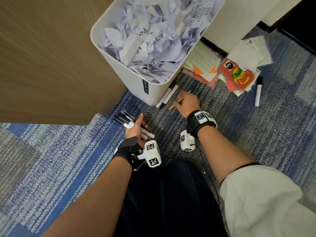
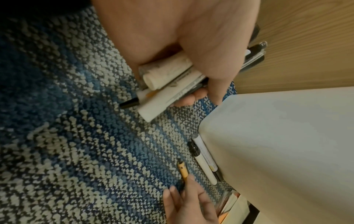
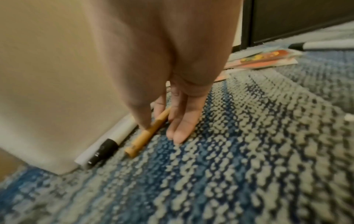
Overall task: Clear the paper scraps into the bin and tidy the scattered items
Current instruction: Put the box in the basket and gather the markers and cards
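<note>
We record a white bin [image 1: 136, 77] heaped with crumpled white paper scraps [image 1: 153, 36], standing on the blue-grey carpet [image 1: 59, 159] just beyond both hands. Two white markers with black caps [image 1: 166, 97] lie side by side against the bin's base, just left of the right hand [image 1: 187, 105]. That hand reaches palm-down to the carpet; its thumb and fingers [image 3: 178, 133] pinch a yellow pencil [image 3: 147, 133] that lies on the carpet, its near end free. The left hand [image 1: 136, 130], nearer us and lower, grips a bundle of markers and pens [image 1: 130, 123], fingers curled round it, the ends sticking out either side of the fist. Farther right of the right hand we note a pile of printed sheets and orange cards [image 1: 227, 71], and beside it a lone white marker [image 1: 258, 94] on the carpet.
</note>
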Available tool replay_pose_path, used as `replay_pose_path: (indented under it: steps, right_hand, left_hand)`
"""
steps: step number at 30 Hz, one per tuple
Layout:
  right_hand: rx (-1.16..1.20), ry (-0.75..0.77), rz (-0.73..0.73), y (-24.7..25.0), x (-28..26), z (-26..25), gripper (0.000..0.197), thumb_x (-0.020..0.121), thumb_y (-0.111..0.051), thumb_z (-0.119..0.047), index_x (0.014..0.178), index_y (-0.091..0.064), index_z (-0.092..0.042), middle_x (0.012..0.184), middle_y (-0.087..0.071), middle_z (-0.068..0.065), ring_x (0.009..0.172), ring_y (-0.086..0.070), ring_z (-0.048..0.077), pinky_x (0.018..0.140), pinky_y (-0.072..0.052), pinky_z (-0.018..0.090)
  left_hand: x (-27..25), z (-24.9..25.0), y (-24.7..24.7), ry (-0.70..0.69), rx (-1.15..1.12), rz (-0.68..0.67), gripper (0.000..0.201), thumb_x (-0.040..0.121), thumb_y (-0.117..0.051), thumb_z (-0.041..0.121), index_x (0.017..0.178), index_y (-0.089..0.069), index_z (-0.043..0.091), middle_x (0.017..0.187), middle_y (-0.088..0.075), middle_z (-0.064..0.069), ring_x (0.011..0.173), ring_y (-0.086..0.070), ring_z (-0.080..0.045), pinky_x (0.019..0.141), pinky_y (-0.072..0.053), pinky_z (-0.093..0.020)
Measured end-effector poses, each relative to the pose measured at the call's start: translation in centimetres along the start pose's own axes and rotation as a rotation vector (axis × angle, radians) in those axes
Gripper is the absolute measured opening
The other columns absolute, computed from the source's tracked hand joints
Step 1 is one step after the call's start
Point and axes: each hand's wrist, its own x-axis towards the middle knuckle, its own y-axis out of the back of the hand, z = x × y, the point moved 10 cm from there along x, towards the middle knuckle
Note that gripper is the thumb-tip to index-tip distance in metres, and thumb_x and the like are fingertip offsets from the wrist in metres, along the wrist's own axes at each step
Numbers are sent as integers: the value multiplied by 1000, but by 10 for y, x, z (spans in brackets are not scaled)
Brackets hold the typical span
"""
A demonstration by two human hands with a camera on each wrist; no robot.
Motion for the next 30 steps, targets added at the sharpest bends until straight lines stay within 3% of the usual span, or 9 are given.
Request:
replay_pose_path:
  steps: [3,8,12,16,18,20,24,27,30]
  right_hand:
    - [38,-42,47,-4,-11,5,11,81,-76,-18,83,-66,-19,92,-69,10,83,-68,27,77,-56,31]
    - [102,-130,61,-16,-35,15,28,71,-83,-20,84,-58,-19,86,-68,7,76,-65,25,72,-57,33]
    - [639,-280,-42,-32,-60,23,34,75,-80,-4,101,-61,-12,88,-70,9,78,-71,25,70,-61,36]
    - [837,-129,-229,-42,-93,-11,34,83,-74,-2,115,-67,-6,105,-72,9,86,-70,16,68,-57,22]
    - [798,-73,-269,-47,-101,-15,33,83,-74,-3,115,-69,-7,105,-72,10,87,-69,14,68,-55,21]
    - [775,-35,-315,-54,-105,-16,32,84,-73,-1,115,-68,-3,106,-72,14,85,-68,12,69,-54,21]
    - [680,102,-391,-58,-110,-33,28,86,-71,-1,114,-71,-3,102,-74,10,85,-68,10,78,-56,22]
    - [567,105,-369,-50,-95,-29,18,88,-69,-6,104,-75,-10,96,-75,8,74,-67,10,75,-58,31]
    - [236,196,-39,-10,-53,-26,30,86,-63,-1,107,-73,-19,116,-65,2,83,-66,12,87,-55,34]
  left_hand:
    - [-5,2,-4,-24,41,15,44,81,-73,49,60,-52,16,54,-57,0,43,-50,-15,49,-42,-26]
    - [-10,4,-12,-86,126,77,44,80,-70,54,69,-58,14,68,-61,-1,35,-47,-11,39,-39,-20]
    - [-20,-1,-15,-63,143,81,51,75,-74,57,76,-62,7,58,-61,-2,34,-51,-11,39,-40,-19]
    - [-24,0,-22,-91,190,12,57,70,-78,56,104,-60,13,101,-63,-7,88,-62,-22,78,-50,-33]
    - [-27,1,-31,-117,174,-77,47,75,-78,47,106,-65,14,109,-67,-7,93,-63,-19,76,-53,-27]
    - [-29,1,-34,-139,243,-109,52,71,-81,50,101,-67,10,95,-71,-10,81,-66,-18,62,-55,-24]
    - [-11,-12,-23,-123,354,-36,102,25,-83,78,92,-71,2,82,-72,-17,74,-70,-31,72,-59,-44]
    - [-12,-12,-16,-106,337,-8,88,37,-82,77,79,-68,0,66,-64,-17,58,-60,-27,62,-50,-38]
    - [-9,-9,-9,-27,261,-17,70,55,-80,66,78,-67,1,50,-58,-17,49,-57,-28,61,-52,-37]
